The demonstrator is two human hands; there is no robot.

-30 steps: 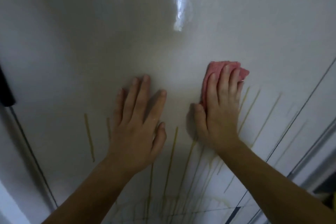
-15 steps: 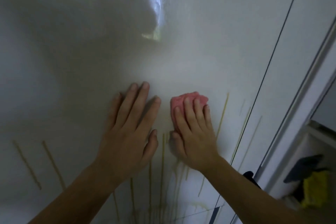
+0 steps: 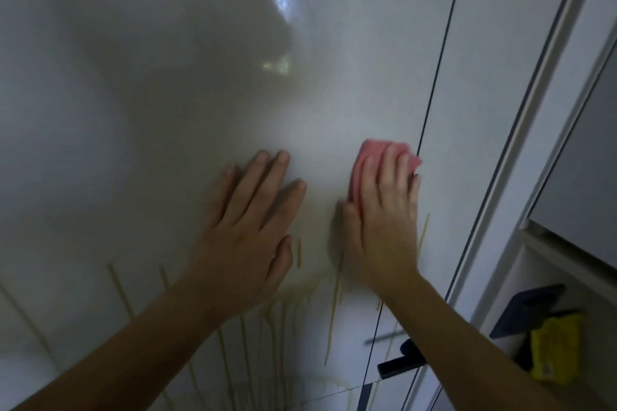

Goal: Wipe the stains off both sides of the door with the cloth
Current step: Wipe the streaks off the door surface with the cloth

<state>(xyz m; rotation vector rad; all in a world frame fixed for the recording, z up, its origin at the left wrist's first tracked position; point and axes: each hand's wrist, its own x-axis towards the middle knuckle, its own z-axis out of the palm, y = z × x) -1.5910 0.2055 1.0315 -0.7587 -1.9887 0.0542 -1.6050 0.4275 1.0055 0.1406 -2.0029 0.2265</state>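
1. The door (image 3: 160, 117) is big, white and shiny, and it fills most of the view.
2. The left hand (image 3: 247, 237) lies flat on the door just below the middle, at about 6 o'clock. Its fingers are straight and spread out, and it holds nothing.
3. The right hand (image 3: 384, 227) is just beside it, at 3 o'clock from the left hand. Its fingers are straight too. It does not grab the cloth; it presses it flat on the door.
4. The cloth (image 3: 363, 162) is pink and bunched up. It sits under the right hand's fingers and pokes out past them at 12 o'clock. It is close to the thin dark line of the door's edge, which runs at 3 o'clock from it.
5. The stains (image 3: 335, 307) are thin yellow lines and drips. They run down the door at 6 o'clock from both hands, and more lines show at 8 o'clock in the view. One line comes out from under the right hand at 5 o'clock.
6. A bright spot of light (image 3: 283, 0) shines on the door at 12 o'clock.
7. A black handle (image 3: 397, 365) sticks out at 5 o'clock, partly hidden by the right arm.
8. At 4 o'clock there is a shelf with a yellow thing (image 3: 552, 350) and a dark thing (image 3: 531, 307) touching it — too blurry to tell what they are.
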